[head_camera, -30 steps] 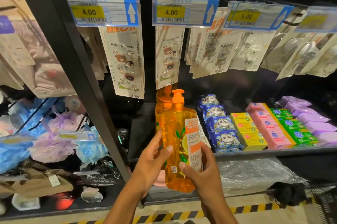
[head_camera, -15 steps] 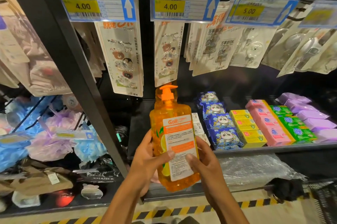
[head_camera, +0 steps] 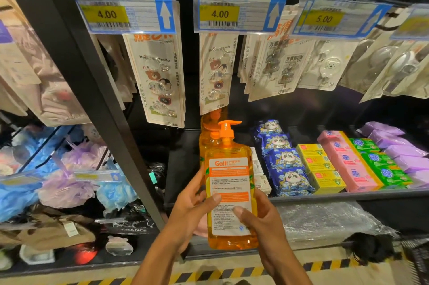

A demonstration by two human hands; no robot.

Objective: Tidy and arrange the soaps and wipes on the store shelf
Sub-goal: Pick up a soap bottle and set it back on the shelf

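On my feed I see two bare forearms, uncovered down to the frame edge, and a bare left hand and right hand.

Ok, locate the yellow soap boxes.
Head view, right of centre: the yellow soap boxes lie on the shelf between blue panda packs and pink boxes.

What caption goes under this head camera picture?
Left hand and right hand hold the orange soap bottle before the shelf.

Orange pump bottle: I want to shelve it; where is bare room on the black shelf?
Bare black shelf lies between the slanted black post and the standing orange bottles. Right of them it is crowded: blue panda packs and coloured soap boxes sit edge to edge.
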